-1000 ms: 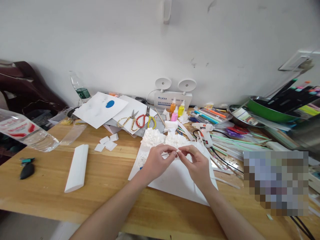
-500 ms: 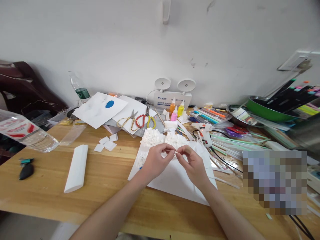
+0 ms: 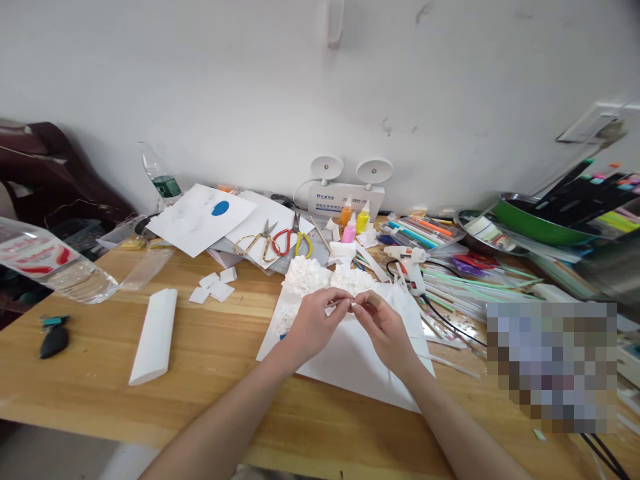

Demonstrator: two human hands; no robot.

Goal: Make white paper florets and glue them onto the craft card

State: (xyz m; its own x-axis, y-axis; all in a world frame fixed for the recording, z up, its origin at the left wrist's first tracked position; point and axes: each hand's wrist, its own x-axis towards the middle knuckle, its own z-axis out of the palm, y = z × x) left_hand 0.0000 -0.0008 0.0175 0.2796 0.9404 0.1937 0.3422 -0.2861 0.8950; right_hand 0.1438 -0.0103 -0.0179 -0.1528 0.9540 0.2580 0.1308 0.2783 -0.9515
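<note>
My left hand (image 3: 316, 321) and my right hand (image 3: 384, 328) meet fingertip to fingertip over a white sheet of paper (image 3: 355, 370). Both are closed in a pinch on a small white piece (image 3: 353, 307), mostly hidden by the fingers; its material is too small to tell. Just beyond the hands, a heap of crumpled white bits (image 3: 306, 275) sits on the sheet's far edge, with a second white heap (image 3: 354, 280) to its right. Beside my left wrist, small specks and a bit of blue show on the paper.
Scissors (image 3: 265, 240), red-handled pliers (image 3: 284, 241) and small paint bottles (image 3: 349, 230) lie behind the sheet. A glue gun (image 3: 411, 267) with a black cord rests to the right, near many thin sticks. Leftward are a folded white paper (image 3: 154, 337), small white squares (image 3: 219, 291) and a water bottle (image 3: 53, 260).
Both hands stay almost in place, still pinching. The fingertips have shifted slightly around the small white piece. The whole view has moved by a hair.
</note>
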